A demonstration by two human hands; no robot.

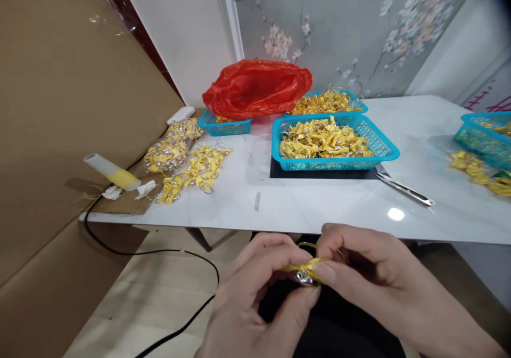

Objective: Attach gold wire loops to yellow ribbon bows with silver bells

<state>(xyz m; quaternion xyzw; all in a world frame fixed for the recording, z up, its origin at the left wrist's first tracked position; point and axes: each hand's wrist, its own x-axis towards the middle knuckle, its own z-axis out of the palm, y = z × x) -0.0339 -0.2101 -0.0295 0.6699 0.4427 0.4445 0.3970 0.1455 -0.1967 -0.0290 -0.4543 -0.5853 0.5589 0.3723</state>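
Between my two hands, just in front of the table's near edge, is a yellow ribbon bow (306, 267) with a small silver bell (304, 278) under it and a thin gold cord loop above. My left hand (259, 289) pinches the bow and bell from the left, thumb below and fingers above. My right hand (371, 278) grips the bow's right side between thumb and forefinger. Part of the cord is hidden behind my right fingers.
A blue basket (339, 163) heaped with yellow bows stands mid-table. Behind it are a red plastic bag (255, 89) and more baskets. Scissors-like metal snips (405, 188) lie right of it. Loose yellow bows (199, 169) and a glue-stick-like tube (112, 171) lie left.
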